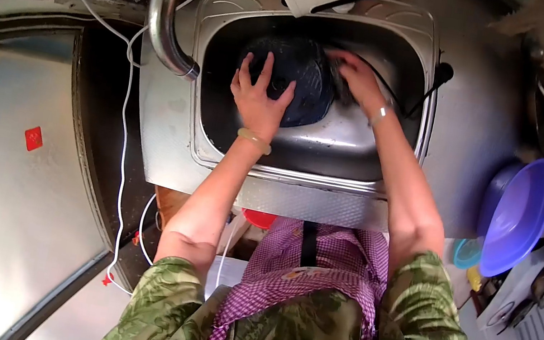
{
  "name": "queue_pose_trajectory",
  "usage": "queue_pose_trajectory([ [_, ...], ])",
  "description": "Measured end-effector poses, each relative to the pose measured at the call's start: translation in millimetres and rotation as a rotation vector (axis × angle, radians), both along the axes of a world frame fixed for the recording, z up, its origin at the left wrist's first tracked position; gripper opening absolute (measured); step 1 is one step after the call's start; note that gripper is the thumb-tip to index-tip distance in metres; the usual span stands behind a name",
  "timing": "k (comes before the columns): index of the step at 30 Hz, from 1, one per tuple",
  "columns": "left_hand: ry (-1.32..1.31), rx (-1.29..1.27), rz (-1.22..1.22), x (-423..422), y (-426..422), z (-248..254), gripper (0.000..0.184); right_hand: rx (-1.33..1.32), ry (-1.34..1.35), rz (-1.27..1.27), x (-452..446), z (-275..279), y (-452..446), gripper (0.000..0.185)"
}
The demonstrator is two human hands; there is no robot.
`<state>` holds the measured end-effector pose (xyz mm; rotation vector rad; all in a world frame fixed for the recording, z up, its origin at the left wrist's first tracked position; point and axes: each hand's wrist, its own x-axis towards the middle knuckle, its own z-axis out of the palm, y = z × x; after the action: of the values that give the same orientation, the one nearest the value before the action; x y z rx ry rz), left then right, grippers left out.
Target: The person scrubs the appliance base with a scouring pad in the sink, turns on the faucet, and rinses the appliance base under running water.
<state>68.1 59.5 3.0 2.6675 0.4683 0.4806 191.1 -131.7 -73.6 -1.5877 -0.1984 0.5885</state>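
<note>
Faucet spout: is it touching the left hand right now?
Apart: the head view shows part of the sink visible between the left hand and the faucet spout.

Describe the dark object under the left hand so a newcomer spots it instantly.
Start at the stainless-steel sink in the metal counter. Inside it, left of centre, the left hand lies spread on a dark rounded object, with the right hand by its right edge. Its blackish, mottled surface sets it apart from the sink's shiny steel.
</note>
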Motion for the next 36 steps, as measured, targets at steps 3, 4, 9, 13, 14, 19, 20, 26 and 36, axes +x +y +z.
queue_pose_trajectory([
  [3, -0.025, -0.013, -0.058, -0.7, 8.0, 0.7, 0.069, -0.069, -0.311, -0.050, -19.0, 26.8, -2.5, 0.036],
  [4, -0.028, -0.013, -0.071, -2.8, 9.3, -0.4, 0.069, -0.088, -0.441, -0.061, -17.0, 39.1, 2.0, 0.036],
  [9, -0.061, -0.019, -0.073, -3.9, 11.8, 0.1, 0.088, -0.348, -0.490, -0.118, 19.2, 2.2, 45.8, 0.034],
  [13, -0.010, -0.385, 0.078, -23.3, 14.2, -13.0, 0.102, -0.332, 0.042, 0.035, -19.4, -49.0, -17.3, 0.038],
  [14, 0.016, -0.503, 0.133, -34.5, 13.7, -16.9, 0.103, -0.163, 0.351, -0.070, -30.2, -61.3, -31.9, 0.036],
  [19, 0.201, -0.716, 0.323, -58.3, 4.4, -1.9, 0.098, -0.256, -0.225, -0.159, -42.0, 36.2, -12.6, 0.037],
  [20, 0.245, -0.698, 0.346, -57.3, -1.0, 2.2, 0.098, -0.320, -0.527, -0.137, -41.8, 67.1, 3.6, 0.039],
  [26, 0.304, -0.493, 0.332, -86.0, -16.2, 42.1, 0.062, -0.389, -0.717, 0.134, -57.0, 70.7, 12.1, 0.039],
  [36, 0.026, -0.099, 0.088, -172.5, 57.8, -7.1, 0.011, -0.849, -0.749, 0.196, -67.3, 153.0, -124.6, 0.040],
])
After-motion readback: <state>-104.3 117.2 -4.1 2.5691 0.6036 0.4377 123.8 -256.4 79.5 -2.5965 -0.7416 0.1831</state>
